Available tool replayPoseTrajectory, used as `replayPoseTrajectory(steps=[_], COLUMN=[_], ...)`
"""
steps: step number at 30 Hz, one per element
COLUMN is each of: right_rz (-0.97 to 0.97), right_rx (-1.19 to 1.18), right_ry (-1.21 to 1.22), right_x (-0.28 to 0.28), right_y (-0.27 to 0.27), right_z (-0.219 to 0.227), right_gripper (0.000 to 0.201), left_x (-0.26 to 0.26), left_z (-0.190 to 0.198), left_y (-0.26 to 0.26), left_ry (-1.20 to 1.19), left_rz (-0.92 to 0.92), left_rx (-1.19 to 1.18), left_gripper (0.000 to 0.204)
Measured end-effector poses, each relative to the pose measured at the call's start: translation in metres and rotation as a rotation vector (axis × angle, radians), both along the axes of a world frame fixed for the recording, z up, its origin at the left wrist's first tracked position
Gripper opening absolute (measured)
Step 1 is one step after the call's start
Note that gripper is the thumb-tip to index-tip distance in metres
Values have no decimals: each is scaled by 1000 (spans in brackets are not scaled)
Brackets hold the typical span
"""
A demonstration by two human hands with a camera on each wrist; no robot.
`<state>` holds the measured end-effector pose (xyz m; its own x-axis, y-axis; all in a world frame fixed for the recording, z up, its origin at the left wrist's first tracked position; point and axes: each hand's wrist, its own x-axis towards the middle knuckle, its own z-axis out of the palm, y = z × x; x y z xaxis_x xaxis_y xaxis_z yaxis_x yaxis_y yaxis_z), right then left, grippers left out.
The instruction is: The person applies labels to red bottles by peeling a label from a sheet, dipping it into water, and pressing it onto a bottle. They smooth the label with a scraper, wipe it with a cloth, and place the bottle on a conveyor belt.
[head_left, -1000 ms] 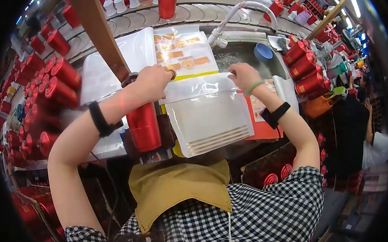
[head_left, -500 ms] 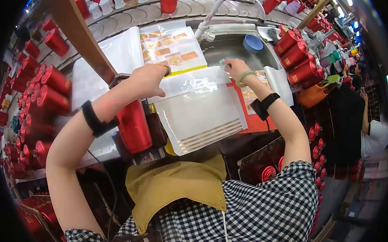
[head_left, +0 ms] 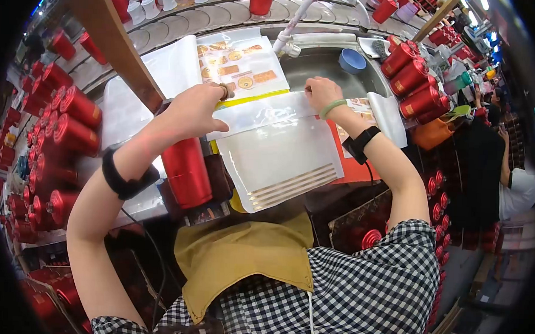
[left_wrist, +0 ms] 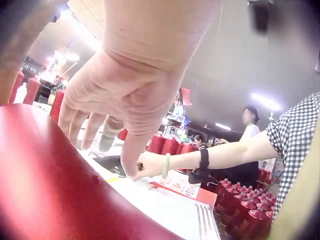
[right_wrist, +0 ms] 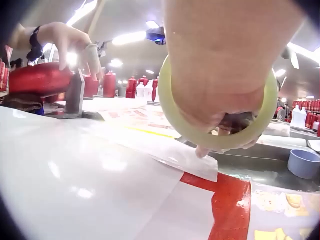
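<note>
In the head view my left hand (head_left: 195, 110) is over the upper end of a red bottle (head_left: 186, 172), thumb apart from the fingers. The left wrist view shows its fingers hanging loosely with nothing between them. The bottle lies tilted in a dark holder. My right hand (head_left: 323, 93), with a pale green bangle (right_wrist: 270, 110) at the wrist, has bent fingers at the sink-side end of a white strip (head_left: 267, 109); whether they pinch anything I cannot tell. Below the strip lies a translucent sheet (head_left: 274, 149) with gold stripes (head_left: 293, 186).
A sheet of gold decals (head_left: 239, 64) lies behind the strip, above a yellow edge. A sink (head_left: 307, 73) holds a blue bowl (head_left: 352, 61), with a white faucet (head_left: 291, 31) over it. Red bottles (head_left: 75, 123) crowd the left; more (head_left: 412, 72) stand right. A wooden post (head_left: 115, 41) rises beside my left hand.
A small greenish bit at my right fingertips half a second ago no longer shows. My left hand has shifted slightly, fingers still loose. The head view has panned a little.
</note>
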<state>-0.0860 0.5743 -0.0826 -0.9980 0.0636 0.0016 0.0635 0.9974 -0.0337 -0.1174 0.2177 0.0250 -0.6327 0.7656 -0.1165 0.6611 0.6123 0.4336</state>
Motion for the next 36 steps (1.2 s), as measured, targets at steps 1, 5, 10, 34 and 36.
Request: replayPoseTrajectory(steps=[1,5,10,34,36], right_rz=[-33,41,247,68,112], right_rx=[-86,-483,-601,127,141], right_ry=[-14,-12,33,906,768], right_x=[2,8,11,-6,-13], right_y=[-3,-29,-78,91,103], right_z=[7,59,139,203,168], right_gripper=[22,17,16,12,13], left_x=[1,2,-6,17,30], left_z=[1,11,16,10,15], left_y=[-2,-10,-8,3,-5], left_ry=[-3,-50,-29,130,100], left_rz=[8,54,68,-12,-12], left_rx=[14,29,133,465,443], left_gripper=[59,60,71,53,58])
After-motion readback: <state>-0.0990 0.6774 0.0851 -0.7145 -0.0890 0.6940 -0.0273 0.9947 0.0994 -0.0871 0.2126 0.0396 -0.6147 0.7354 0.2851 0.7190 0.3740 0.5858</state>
